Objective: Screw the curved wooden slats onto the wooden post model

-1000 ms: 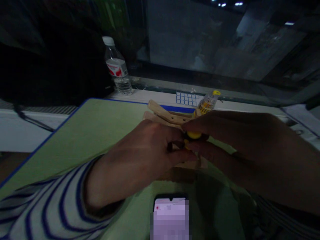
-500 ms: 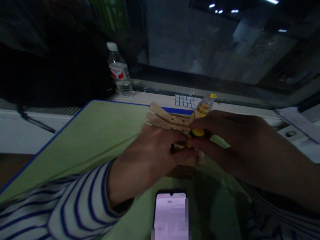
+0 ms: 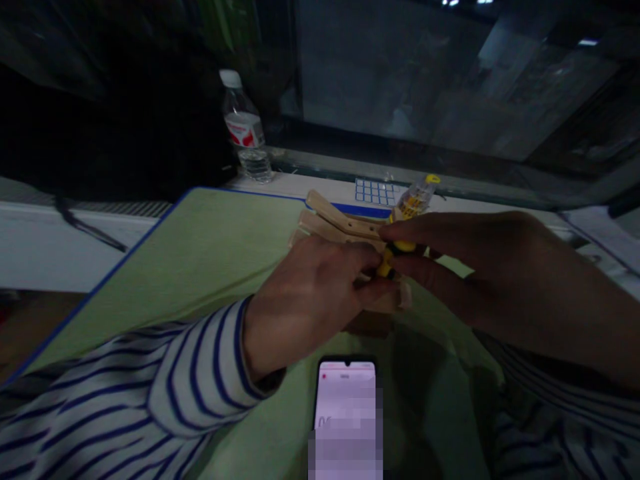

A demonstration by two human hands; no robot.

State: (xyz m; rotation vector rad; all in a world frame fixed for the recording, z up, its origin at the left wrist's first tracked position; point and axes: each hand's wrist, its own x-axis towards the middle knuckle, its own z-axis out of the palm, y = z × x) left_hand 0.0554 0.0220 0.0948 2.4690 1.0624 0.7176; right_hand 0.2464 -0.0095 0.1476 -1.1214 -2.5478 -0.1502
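My right hand (image 3: 480, 273) pinches a small yellow-and-black screwdriver (image 3: 400, 248) by its handle, between thumb and forefinger. The tool's tip is hidden. Around its lower end, my left hand (image 3: 315, 290) closes over a light wooden assembly (image 3: 345, 223), thumb and forefinger curled together by the screwdriver. Two wooden arms of the assembly stick out to the far left, and small holes show in them. Below my left fingers, the wooden lower part rests over the green table (image 3: 240, 233); much of it is covered by my hands.
A phone (image 3: 345, 393) with a lit screen lies near me on the table. Along the windowsill stand a water bottle (image 3: 247, 140) and a clear tube with a yellow cap (image 3: 419, 197). Between them lies a blue-and-white grid sheet (image 3: 375, 192). Papers (image 3: 593, 227) are at the right.
The view has shifted a little, so everything sits slightly higher and further right. Both hands keep their grips; the screwdriver now leans slightly and more of its lower yellow part shows.
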